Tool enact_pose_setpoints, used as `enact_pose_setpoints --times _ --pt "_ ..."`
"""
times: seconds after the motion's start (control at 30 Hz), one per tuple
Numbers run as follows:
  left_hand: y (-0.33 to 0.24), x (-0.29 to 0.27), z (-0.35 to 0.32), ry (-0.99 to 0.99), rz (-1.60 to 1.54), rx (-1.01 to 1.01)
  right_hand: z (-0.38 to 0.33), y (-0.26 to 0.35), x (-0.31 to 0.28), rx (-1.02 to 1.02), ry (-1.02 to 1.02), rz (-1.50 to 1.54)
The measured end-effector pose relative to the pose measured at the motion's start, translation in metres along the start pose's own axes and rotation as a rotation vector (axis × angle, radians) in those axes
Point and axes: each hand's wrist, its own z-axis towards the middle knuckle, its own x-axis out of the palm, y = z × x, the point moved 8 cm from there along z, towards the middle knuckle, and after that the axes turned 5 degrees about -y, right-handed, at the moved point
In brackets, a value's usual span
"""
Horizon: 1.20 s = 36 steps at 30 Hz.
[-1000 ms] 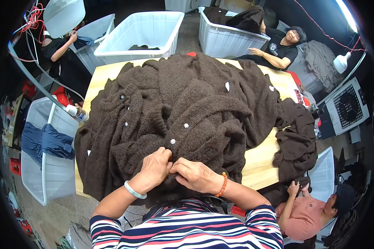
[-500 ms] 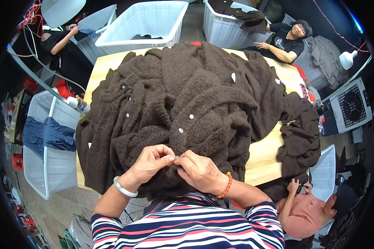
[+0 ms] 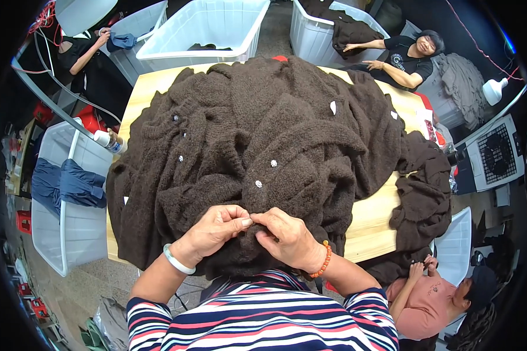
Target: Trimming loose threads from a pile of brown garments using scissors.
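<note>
A heap of dark brown fuzzy knitwear covers most of the wooden table. My left hand is at its near edge, thumb and forefinger pinched. Opposite it my right hand also pinches, its fingertips meeting the left ones over the knit; whatever is between them is too small and hidden to name. Just beyond my fingers, a sparkly button and a second button sit in a row on a knit band. More small buttons dot another band to the left.
A white bottle stands at the table's left edge. Brown knitwear hangs over the right edge of the wooden table. White bins stand around. Co-workers are at the upper left, upper right and lower right.
A small shiny bit between my fingertips is now hidden as my right fingers shifted slightly. At the upper right, a co-worker's hand and the dark garment at the bin have moved.
</note>
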Motion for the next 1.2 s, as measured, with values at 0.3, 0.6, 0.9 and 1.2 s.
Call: enact_pose_setpoints --times 0.3,0.6,0.9,1.2 --pt "-0.031 0.025 -0.03 -0.165 0.59 0.377 0.001 -0.01 -0.001 0.004 0.035 -0.013" --pt "-0.044 0.044 -0.043 -0.491 1.149 0.802 0.009 -0.007 -0.002 -0.008 0.077 -0.061" --pt "-0.039 0.03 -0.037 -0.459 0.997 0.752 0.0 -0.02 0.013 0.064 0.248 0.108" --pt "-0.036 0.029 -0.038 -0.563 0.896 0.786 -0.005 -0.022 0.005 0.07 0.01 0.157"
